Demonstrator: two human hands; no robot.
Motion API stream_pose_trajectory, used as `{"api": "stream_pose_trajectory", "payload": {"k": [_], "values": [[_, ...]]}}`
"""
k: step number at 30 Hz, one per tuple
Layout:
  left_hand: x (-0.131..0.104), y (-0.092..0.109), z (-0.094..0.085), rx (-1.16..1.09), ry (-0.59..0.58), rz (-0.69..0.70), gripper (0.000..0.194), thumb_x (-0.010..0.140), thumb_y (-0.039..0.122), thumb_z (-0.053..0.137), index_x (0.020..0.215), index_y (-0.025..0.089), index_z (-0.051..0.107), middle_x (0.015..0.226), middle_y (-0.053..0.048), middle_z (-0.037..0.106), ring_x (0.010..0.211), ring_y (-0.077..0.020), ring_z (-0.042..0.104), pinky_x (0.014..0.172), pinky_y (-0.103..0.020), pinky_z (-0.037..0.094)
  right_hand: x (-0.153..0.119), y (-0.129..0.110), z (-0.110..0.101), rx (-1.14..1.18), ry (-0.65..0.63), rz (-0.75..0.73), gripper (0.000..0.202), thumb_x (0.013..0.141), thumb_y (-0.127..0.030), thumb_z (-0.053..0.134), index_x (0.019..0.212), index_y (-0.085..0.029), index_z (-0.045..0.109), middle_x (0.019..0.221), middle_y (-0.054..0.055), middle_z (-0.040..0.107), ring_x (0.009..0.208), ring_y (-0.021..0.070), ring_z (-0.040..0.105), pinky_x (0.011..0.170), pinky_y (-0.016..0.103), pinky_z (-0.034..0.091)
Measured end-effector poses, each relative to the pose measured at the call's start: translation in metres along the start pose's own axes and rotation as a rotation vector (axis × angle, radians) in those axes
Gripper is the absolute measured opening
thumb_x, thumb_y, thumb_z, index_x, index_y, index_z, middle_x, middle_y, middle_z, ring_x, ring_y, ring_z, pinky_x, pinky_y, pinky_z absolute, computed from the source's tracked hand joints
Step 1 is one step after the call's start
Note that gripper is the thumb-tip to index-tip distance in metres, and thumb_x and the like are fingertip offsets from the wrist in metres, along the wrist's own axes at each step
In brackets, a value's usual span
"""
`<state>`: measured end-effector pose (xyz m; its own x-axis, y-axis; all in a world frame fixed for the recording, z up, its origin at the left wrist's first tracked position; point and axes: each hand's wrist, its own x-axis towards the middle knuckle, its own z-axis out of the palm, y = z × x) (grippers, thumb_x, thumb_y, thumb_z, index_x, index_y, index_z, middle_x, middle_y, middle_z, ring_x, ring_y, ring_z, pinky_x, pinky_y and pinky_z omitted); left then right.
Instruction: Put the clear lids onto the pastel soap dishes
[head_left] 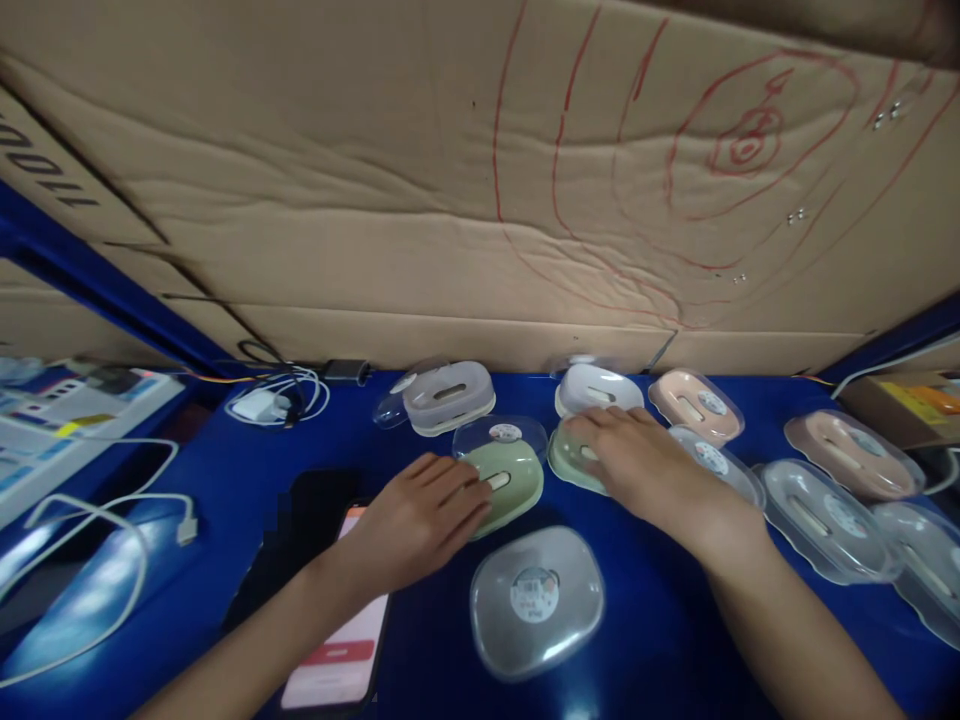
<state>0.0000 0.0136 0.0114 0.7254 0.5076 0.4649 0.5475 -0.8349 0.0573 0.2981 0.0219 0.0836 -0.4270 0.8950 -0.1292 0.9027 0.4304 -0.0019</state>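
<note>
My left hand [420, 520] has its fingers curled over the left edge of a pale green oval soap dish [521, 478] with a slot in its middle. My right hand [645, 470] grips a second pale green soap dish [564, 455], covering much of it. Behind the left dish lies a clear lid [480, 432] with a round sticker. Nearer to me, a loose clear lid [536, 605] with a label rests on the blue table. Another clear lid [720, 465] shows partly behind my right wrist.
Along the back stand a lilac dish [450, 400], a whitish dish [598, 388] and a peach dish [694, 408]. Several lidded dishes [829, 520] fill the right side. A phone [337, 660] lies under my left forearm; white cables [142, 500] are at left. Cardboard [337, 200] walls the back.
</note>
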Motion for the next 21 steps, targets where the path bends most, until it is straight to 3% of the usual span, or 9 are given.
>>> {"api": "stream_pose_trajectory", "payload": {"k": [4, 8, 11, 13, 16, 21], "values": [[-0.002, 0.006, 0.000, -0.020, -0.185, 0.070, 0.021, 0.107, 0.037, 0.062, 0.117, 0.020, 0.071, 0.112, -0.011, 0.079, 0.101, -0.0292, 0.076, 0.080, -0.042, 0.059, 0.002, -0.004, -0.018, -0.181, 0.139, 0.075, 0.050, 0.082, 0.004, 0.051, 0.120, -0.021, 0.071, 0.116, 0.014, 0.077, 0.105, 0.0322, 0.072, 0.091, 0.046, 0.055], [-0.002, 0.005, 0.002, -0.016, -0.233, 0.046, 0.031, 0.105, 0.038, 0.067, 0.129, 0.019, 0.068, 0.127, -0.014, 0.077, 0.115, -0.0336, 0.074, 0.092, -0.047, 0.057, -0.012, -0.020, -0.016, -0.128, 0.086, 0.043, 0.038, 0.085, 0.002, 0.051, 0.108, -0.020, 0.072, 0.103, 0.012, 0.078, 0.093, 0.0282, 0.075, 0.082, 0.040, 0.058], [-0.001, 0.002, -0.002, -0.101, -0.203, -0.002, 0.030, 0.108, 0.031, 0.062, 0.136, 0.019, 0.065, 0.129, -0.012, 0.076, 0.118, -0.0299, 0.072, 0.096, -0.045, 0.053, -0.032, -0.027, 0.014, -0.009, 0.077, -0.068, 0.038, 0.091, 0.001, 0.049, 0.114, -0.018, 0.073, 0.107, 0.010, 0.080, 0.089, 0.0247, 0.078, 0.080, 0.037, 0.062], [0.001, 0.000, -0.006, -0.160, -0.175, -0.038, 0.030, 0.110, 0.029, 0.057, 0.138, 0.020, 0.064, 0.127, -0.010, 0.077, 0.117, -0.0276, 0.072, 0.097, -0.043, 0.051, -0.045, -0.023, 0.042, -0.001, 0.199, -0.158, 0.046, 0.096, -0.001, 0.046, 0.133, -0.013, 0.069, 0.133, 0.015, 0.076, 0.117, 0.0278, 0.076, 0.097, 0.041, 0.064], [0.004, -0.002, -0.010, -0.183, -0.145, -0.074, 0.026, 0.112, 0.024, 0.049, 0.132, 0.019, 0.065, 0.117, -0.008, 0.077, 0.110, -0.0261, 0.072, 0.094, -0.042, 0.050, -0.056, -0.011, 0.080, 0.031, 0.347, -0.189, 0.057, 0.102, -0.003, 0.041, 0.158, -0.012, 0.051, 0.161, 0.015, 0.057, 0.149, 0.0257, 0.056, 0.121, 0.045, 0.054], [0.005, -0.003, 0.002, -0.071, -0.083, -0.040, 0.022, 0.110, 0.017, 0.049, 0.125, 0.016, 0.065, 0.116, -0.010, 0.077, 0.110, -0.0281, 0.071, 0.095, -0.044, 0.050, -0.057, -0.002, 0.109, 0.092, 0.385, -0.079, 0.053, 0.110, -0.020, 0.051, 0.163, -0.020, 0.048, 0.160, 0.013, 0.059, 0.144, 0.0288, 0.062, 0.117, 0.051, 0.057]]}}
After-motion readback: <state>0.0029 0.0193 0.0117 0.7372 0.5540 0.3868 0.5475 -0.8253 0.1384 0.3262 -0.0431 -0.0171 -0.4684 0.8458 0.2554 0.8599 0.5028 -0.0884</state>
